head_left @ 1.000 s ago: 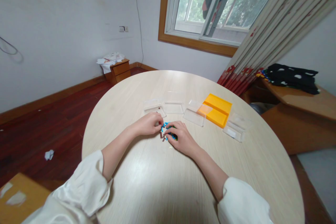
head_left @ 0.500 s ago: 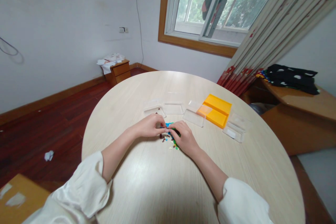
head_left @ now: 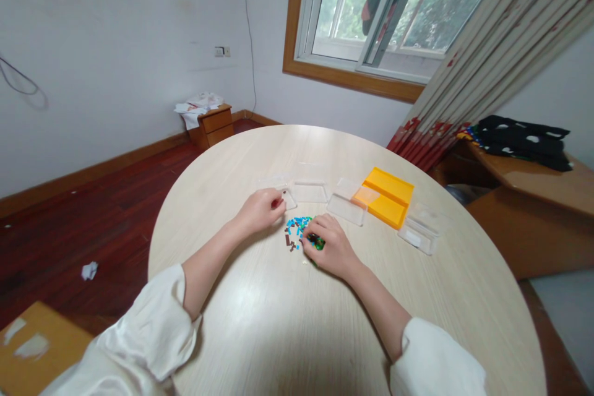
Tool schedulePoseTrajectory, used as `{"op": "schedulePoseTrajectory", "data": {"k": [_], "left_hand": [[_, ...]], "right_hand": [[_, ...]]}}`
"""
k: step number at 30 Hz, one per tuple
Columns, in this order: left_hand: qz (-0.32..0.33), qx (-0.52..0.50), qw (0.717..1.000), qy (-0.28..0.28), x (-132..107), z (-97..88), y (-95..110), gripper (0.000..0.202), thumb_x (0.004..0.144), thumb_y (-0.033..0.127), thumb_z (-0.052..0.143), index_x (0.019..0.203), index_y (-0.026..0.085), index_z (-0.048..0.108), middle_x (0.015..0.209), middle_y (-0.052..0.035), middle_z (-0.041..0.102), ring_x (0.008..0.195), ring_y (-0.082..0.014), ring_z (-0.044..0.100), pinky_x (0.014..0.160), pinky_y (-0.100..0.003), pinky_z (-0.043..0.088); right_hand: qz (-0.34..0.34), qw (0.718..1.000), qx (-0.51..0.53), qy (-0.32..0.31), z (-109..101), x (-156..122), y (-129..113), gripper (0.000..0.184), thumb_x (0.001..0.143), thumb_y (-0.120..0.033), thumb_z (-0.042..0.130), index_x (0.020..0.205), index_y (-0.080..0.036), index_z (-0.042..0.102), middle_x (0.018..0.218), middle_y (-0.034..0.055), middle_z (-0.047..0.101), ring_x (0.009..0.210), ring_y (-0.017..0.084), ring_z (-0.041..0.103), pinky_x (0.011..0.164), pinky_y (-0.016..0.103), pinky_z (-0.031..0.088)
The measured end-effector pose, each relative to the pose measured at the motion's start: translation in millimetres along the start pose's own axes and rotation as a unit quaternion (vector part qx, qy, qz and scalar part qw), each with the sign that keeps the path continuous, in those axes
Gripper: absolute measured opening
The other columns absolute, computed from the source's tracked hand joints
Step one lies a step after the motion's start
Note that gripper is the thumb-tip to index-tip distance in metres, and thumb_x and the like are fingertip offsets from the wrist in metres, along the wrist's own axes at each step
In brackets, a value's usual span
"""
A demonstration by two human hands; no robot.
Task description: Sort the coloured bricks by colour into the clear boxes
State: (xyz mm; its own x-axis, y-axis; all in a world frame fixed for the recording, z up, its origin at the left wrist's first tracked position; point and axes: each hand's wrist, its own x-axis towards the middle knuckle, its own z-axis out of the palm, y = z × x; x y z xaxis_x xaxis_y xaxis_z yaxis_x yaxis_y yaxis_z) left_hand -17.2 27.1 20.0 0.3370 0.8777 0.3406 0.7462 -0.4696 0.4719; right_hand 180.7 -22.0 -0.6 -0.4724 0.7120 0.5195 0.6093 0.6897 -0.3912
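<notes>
The pile of small blocks (head_left: 298,223), blue, brown and green, lies on the table (head_left: 260,322). The right hand (head_left: 335,249) curls over the pile's right side, blocks right at its fingertips; whether it pinches one cannot be told. Beyond the pile's left side, the left hand (head_left: 260,209) bends its fingers together beside a clear box (head_left: 290,199), any hold too small to make out.

one head-worn camera looks forward and down from the near side of a round table (head_left: 288,328), close above it, taking in the window (head_left: 394,18) beyond.
</notes>
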Motion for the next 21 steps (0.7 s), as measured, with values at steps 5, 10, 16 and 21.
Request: {"op": "schedulePoseTrajectory", "data": {"k": [5,10,16,21], "left_hand": [[-0.081,0.059,0.995,0.024,1.8,-2.4,-2.7,0.024,0.078,0.021,0.049,0.055,0.016,0.051,0.055,-0.0018,0.053,0.052,-0.0119,0.042,0.051,-0.025,0.025],[-0.089,0.054,0.994,0.035,1.7,-1.7,-2.2,0.028,0.082,0.029,0.050,0.057,0.016,0.052,0.056,-0.0019,0.054,0.054,-0.0122,0.043,0.051,-0.025,0.026],[0.086,-0.065,0.992,-0.068,-1.6,1.8,1.6,0.013,0.080,0.021,0.055,0.070,0.014,0.060,0.070,-0.0023,0.061,0.067,-0.0130,0.053,0.064,-0.023,0.038],[0.136,-0.083,0.978,-0.133,-6.1,7.6,10.3,0.011,0.079,0.019,0.059,0.086,0.014,0.065,0.081,-0.0037,0.066,0.078,-0.0147,0.057,0.072,-0.024,0.041]], "right_hand": [[0.006,0.998,-0.046,-0.034,-2.2,-1.5,0.7,0.005,0.073,-0.017,0.060,0.070,-0.020,0.058,0.076,0.0033,0.059,0.076,0.019,0.050,0.069,0.033,0.038],[0.013,0.998,-0.038,-0.056,0.7,-1.9,2.6,0.007,0.072,-0.014,0.061,0.070,-0.021,0.060,0.077,0.0025,0.060,0.076,0.018,0.051,0.069,0.032,0.036],[0.022,0.999,-0.008,-0.042,5.7,-2.7,5.5,0.010,0.079,-0.015,0.059,0.071,-0.020,0.061,0.076,0.0023,0.059,0.077,0.017,0.051,0.069,0.032,0.036],[0.049,0.998,-0.013,0.029,7.6,-2.0,6.2,0.008,0.083,-0.019,0.056,0.077,-0.020,0.062,0.075,0.0025,0.058,0.078,0.018,0.051,0.072,0.034,0.036]]}}
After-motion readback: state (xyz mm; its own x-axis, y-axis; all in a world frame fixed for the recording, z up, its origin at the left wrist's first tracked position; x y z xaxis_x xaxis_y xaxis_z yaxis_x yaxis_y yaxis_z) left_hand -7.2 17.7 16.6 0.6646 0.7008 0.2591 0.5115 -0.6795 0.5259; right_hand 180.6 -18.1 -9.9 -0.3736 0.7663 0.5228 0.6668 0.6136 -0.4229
